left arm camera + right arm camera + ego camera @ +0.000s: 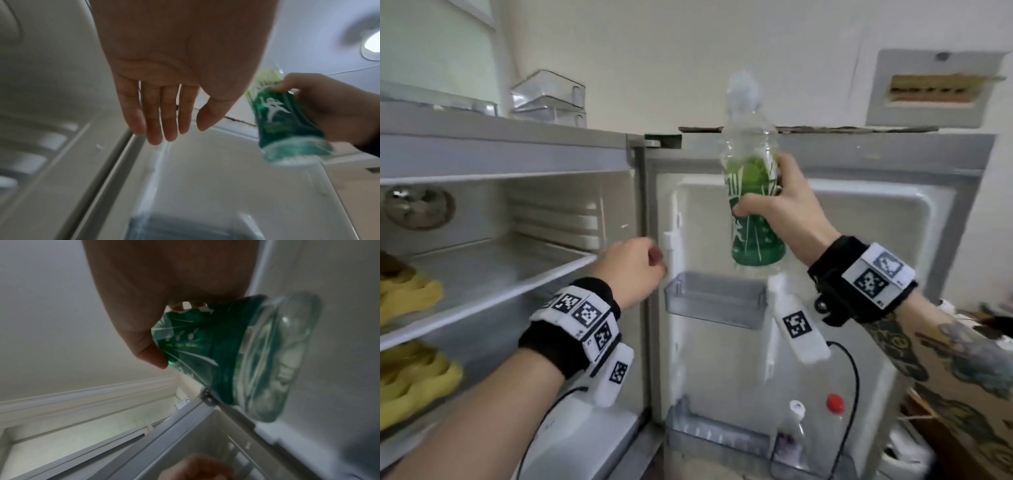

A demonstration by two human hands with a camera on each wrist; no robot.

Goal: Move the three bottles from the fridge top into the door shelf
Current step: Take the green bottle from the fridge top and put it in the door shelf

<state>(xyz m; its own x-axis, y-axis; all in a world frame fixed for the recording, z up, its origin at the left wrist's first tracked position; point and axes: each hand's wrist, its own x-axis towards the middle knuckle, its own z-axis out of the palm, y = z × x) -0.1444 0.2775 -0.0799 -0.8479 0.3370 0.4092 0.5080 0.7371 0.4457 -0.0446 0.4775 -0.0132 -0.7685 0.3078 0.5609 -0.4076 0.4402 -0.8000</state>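
Observation:
My right hand grips a clear bottle with a green label around its middle, held upright in front of the open fridge door, above the small grey upper door shelf. The right wrist view shows this bottle from below, thumb on the label. My left hand hovers by the door's inner edge; its fingers are straight and empty, with the bottle to its right. Two bottles stand in the lower door shelf, one white-capped, one red-capped.
Clear plastic boxes sit on the fridge top at the left. Yellow items lie on the fridge's inner shelves. A wall panel hangs above the door, and a black cable runs down past the lower shelf.

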